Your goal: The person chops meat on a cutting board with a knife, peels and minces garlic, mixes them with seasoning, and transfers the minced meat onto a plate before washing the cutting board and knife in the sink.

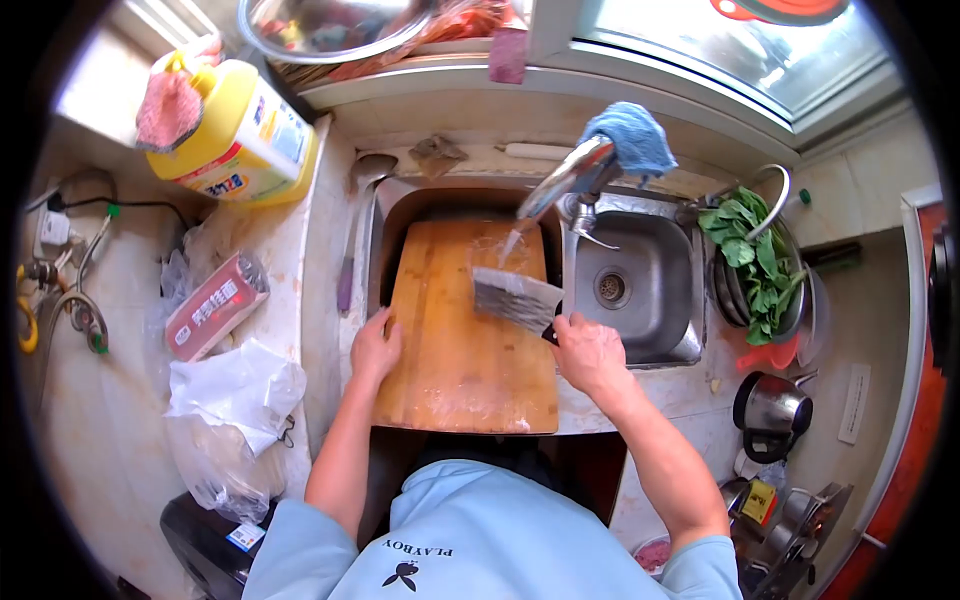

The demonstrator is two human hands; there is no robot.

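A wooden cutting board lies across the left sink basin and reaches over the counter's front edge. My left hand is at the board's left edge, fingers curled against its side. In my right hand is the dark handle of a cleaver. Its broad, wet blade is over the board's upper right part, under the faucet. Water runs from the spout onto the board and blade area. A blue cloth is draped over the faucet.
Right of the board is a small steel basin. Leafy greens fill a container at the right, with a kettle nearer me. On the left are a yellow bottle, a noodle package, plastic bags and a ladle.
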